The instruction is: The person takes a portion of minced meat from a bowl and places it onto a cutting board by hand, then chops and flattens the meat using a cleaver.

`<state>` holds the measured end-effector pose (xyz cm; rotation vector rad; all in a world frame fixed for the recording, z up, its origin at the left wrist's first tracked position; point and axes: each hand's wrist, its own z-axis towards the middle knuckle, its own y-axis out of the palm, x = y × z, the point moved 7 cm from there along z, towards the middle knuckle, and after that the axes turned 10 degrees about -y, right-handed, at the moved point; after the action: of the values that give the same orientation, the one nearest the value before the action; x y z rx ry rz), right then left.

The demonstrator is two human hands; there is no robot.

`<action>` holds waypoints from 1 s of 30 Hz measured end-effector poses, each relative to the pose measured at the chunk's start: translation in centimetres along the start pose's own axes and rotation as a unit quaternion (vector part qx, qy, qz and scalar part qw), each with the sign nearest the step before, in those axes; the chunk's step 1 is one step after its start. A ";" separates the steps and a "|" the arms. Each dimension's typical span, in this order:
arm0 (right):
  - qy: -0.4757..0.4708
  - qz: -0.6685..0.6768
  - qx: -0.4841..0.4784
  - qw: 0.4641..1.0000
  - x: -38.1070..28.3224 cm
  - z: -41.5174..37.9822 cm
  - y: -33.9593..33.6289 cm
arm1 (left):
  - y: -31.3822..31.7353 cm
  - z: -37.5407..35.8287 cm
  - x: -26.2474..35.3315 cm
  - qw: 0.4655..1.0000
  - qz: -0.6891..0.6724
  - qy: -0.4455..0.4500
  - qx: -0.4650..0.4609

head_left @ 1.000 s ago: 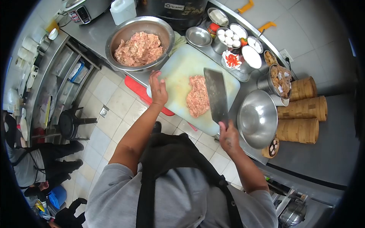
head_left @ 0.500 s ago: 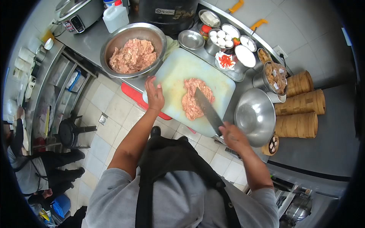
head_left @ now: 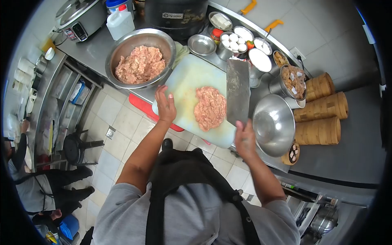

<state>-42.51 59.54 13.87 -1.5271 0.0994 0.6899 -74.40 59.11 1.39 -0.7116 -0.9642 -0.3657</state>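
Note:
A mound of pink minced meat (head_left: 210,108) lies on the pale cutting board (head_left: 183,81). My right hand (head_left: 245,141) grips a wide cleaver (head_left: 238,90), its broad face turned up over the board's right side, just right of the meat. With its fingers raised and apart, my left hand (head_left: 165,107) holds nothing at the board's left edge. Behind that hand stands a large steel bowl (head_left: 169,45) with more minced meat (head_left: 140,65).
An empty steel bowl (head_left: 273,125) sits right of the board, beside bamboo steamers (head_left: 320,107). Behind are a pot of eggs (head_left: 232,42) and a small steel dish (head_left: 201,44). A black stool (head_left: 74,148) and another person (head_left: 36,190) are at the left.
The cleaver has lifted off the meat and swung right, turning its broad face up. The meat now forms a more compact, rounded mound. My left hand stays near the board's left edge.

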 end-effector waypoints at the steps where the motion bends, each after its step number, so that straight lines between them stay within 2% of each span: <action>1: 0.001 -0.015 -0.032 0.999 0.4 -0.2 1.9 | 0.0 -0.2 0.1 1.000 0.003 0.001 -0.003; 2: 0.000 -0.030 -0.063 0.998 0.7 -0.2 3.2 | 0.0 -0.2 0.2 1.000 -0.003 -0.002 -0.002; 3: -0.044 -0.086 -0.205 0.974 1.8 -0.2 4.6 | 0.0 0.0 0.3 1.000 -0.007 -0.005 0.001; 4: -0.041 -0.066 -0.207 0.975 1.6 -0.3 3.5 | -0.3 -0.2 0.2 1.000 -0.007 -0.009 0.000; 6: -0.040 -0.029 -0.208 0.977 0.0 0.4 0.3 | -0.3 0.0 0.1 1.000 -0.014 -0.001 0.005; 7: 0.004 -0.016 -0.186 0.982 -1.9 0.8 -1.8 | -0.3 -0.2 0.1 1.000 -0.018 0.002 0.004; 10: 0.018 0.005 0.014 1.000 -2.5 1.2 -0.3 | -0.1 -0.2 0.0 1.000 0.000 0.007 -0.001; 11: 0.025 0.033 0.036 0.998 0.4 1.2 3.6 | -0.1 -0.5 0.0 1.000 -0.003 0.002 -0.004; 14: -0.050 0.010 -0.152 0.987 1.4 0.6 4.0 | -0.2 -0.2 0.1 1.000 -0.012 -0.002 -0.004; 15: -0.036 -0.003 -0.185 0.982 0.7 1.1 1.9 | -0.3 -0.1 0.2 1.000 -0.016 -0.003 -0.005; 18: 0.028 -0.001 -0.125 0.992 -2.0 1.9 -2.3 | -0.3 -0.2 0.2 1.000 -0.011 -0.005 -0.006; 19: 0.029 0.017 -0.047 0.998 -2.6 2.0 -1.9 | -0.2 -0.1 0.3 1.000 -0.008 -0.003 -0.006; 22: 0.020 0.034 -0.052 0.998 -1.1 1.7 4.2 | -0.2 0.0 0.6 1.000 -0.008 -0.002 -0.014; 23: -0.022 -0.065 -0.195 0.978 -0.3 1.6 5.6 | -0.2 0.3 0.6 1.000 -0.009 0.001 -0.008; 26: -0.047 0.028 -0.211 0.976 -1.2 1.4 1.2 | -0.3 0.1 0.2 1.000 -0.013 0.004 0.003; 27: -0.023 -0.020 -0.196 0.980 -1.4 1.5 0.3 | -0.4 -0.1 0.2 1.000 -0.015 0.006 0.004; 30: 0.009 0.025 -0.038 0.999 -3.5 1.6 0.0 | -0.4 0.0 0.5 1.000 -0.014 0.007 -0.004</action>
<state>-45.90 59.80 15.65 -1.6086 0.1264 0.7262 -74.31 58.83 1.97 -0.7030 -0.9616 -0.3996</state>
